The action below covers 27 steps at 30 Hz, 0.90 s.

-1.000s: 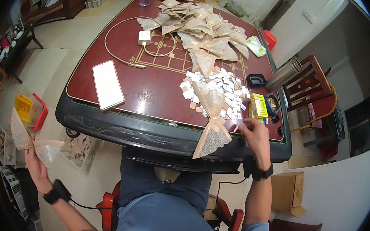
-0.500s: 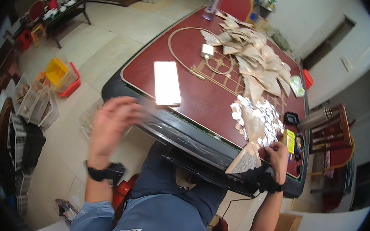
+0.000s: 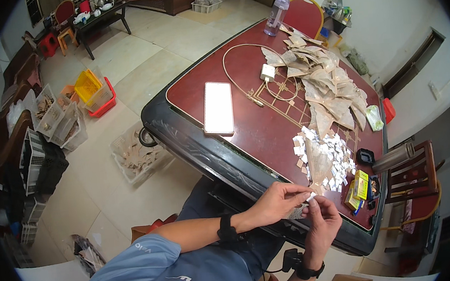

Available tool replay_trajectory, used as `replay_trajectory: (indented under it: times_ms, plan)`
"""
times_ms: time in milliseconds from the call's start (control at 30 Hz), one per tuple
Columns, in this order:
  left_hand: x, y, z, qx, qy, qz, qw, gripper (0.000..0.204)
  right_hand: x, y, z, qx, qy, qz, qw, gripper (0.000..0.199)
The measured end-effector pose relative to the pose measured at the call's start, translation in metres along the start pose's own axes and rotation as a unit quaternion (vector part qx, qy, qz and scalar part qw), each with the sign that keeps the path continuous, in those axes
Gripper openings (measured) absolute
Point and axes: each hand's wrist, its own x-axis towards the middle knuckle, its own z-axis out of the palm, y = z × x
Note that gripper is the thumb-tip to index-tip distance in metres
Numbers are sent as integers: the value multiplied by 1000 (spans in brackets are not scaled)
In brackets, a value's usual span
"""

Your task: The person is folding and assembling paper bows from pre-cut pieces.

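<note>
My left hand (image 3: 279,202) and my right hand (image 3: 322,218) meet at the table's near edge, fingertips closed on a small white paper square (image 3: 310,196). Both seem to pinch it. Just beyond the fingers, a brown paper bow-like piece (image 3: 319,165) lies with its narrow waist towards my hands; its near part is mostly covered by them. Around it spreads a heap of small white squares (image 3: 338,158), with a few tan ones at the left side. Farther back is a large pile of similar folded brown paper pieces (image 3: 332,80).
On the dark red table (image 3: 268,147) lie a phone (image 3: 217,109) with a bright screen, a charger with cable (image 3: 267,72), yellow boxes (image 3: 361,184) and a black tray (image 3: 365,156). A bottle (image 3: 276,15) stands at the far end. A plastic basket of brown pieces (image 3: 138,157) sits on the floor.
My left hand has come from the left of the table to join my right hand. A white square now shows between the fingertips. The view has shifted slightly.
</note>
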Motion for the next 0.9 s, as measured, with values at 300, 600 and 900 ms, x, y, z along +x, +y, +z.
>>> replay_trajectory:
  times_ms: [300, 600, 900]
  plan:
    - [-15, -2, -14, -35, 56, -27, 997, 25, -7, 14, 14, -151, -22, -76, 985, 10]
    - [-28, -9, 0, 12, 87, 34, 996, 29, -4, 21, 15, -109, -36, -48, 992, 13]
    - [-23, -1, 3, 31, 31, -19, 999, 31, -7, 30, 2, -79, -31, -44, 995, 14]
